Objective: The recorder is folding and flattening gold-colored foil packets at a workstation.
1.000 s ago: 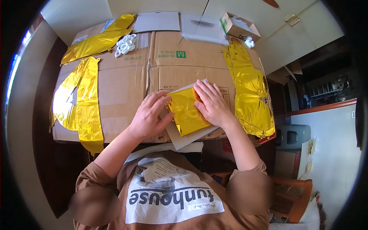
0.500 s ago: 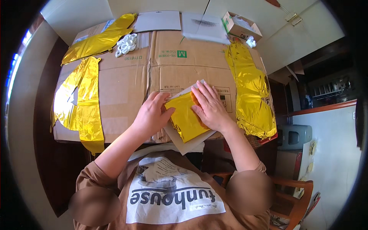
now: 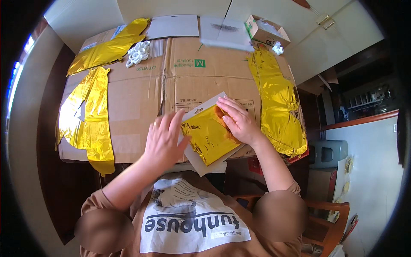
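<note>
A folded gold foil balloon (image 3: 207, 137) lies on a pale card with a hang hole (image 3: 199, 111), tilted at the near edge of the cardboard. My right hand (image 3: 242, 122) holds the balloon's right side, fingers close together on the foil and thumb reaching inward. An orange reflection of that hand shows in the foil. Just left of the card, my left hand (image 3: 165, 139) is raised and slightly blurred, fingers apart, with nothing in it. The card's near corner sticks out past the cardboard edge towards my shirt.
Flat gold foil balloons lie at the left (image 3: 98, 115), far left (image 3: 107, 47) and right (image 3: 278, 103) of the cardboard surface (image 3: 132, 94). White rings (image 3: 138, 53), a white card (image 3: 173, 26), a clear bag (image 3: 224, 33) and a small box (image 3: 267, 31) sit along the far side.
My left hand has let go of the foil's left edge and moved left, its fingers spreading. The card's hang hole is now uncovered. My right hand stays on the foil, its fingers more curled.
</note>
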Tool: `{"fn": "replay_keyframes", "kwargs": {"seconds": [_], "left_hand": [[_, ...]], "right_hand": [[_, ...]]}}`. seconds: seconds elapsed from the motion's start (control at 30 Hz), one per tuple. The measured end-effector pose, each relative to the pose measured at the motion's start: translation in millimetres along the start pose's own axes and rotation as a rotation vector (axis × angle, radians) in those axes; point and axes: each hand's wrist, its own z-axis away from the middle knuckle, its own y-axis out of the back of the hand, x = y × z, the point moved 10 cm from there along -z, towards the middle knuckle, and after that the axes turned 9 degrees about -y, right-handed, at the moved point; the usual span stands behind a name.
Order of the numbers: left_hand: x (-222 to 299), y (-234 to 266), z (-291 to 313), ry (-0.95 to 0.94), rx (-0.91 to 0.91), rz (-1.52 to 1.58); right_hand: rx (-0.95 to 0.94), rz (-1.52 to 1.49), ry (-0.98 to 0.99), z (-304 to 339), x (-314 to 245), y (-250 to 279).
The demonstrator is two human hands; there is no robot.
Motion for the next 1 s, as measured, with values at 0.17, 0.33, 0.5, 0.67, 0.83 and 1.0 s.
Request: {"fn": "replay_keyframes", "kwargs": {"seconds": [0.17,0.33,0.5,0.67,0.83,1.0], "left_hand": [[1,-15,19,-0.079,-0.09,0.009],[-31,-11,-12,-0.157,-0.234,-0.026],[-22,-11,-29,-0.274,-0.247,-0.019],[-15,-8,-30,-0.344,-0.187,0.0],[-31,-1,-23,-0.296,-0.093,0.058],[-42,12,-22,-0.074,-0.088,0.254]], "right_hand": [[0.102,0.085,-0.008,11,-7,-6],[0.333,0.151,-0.082,27,-20,-8],[0.443,0.195,-0.149,34,-16,-12],[0.471,0.191,-0.111,35,-14,-10],[0.434,0.06,-0.151,30,-14,-4],[0.372,-0.143,-0.261,29,-5,25]]}}
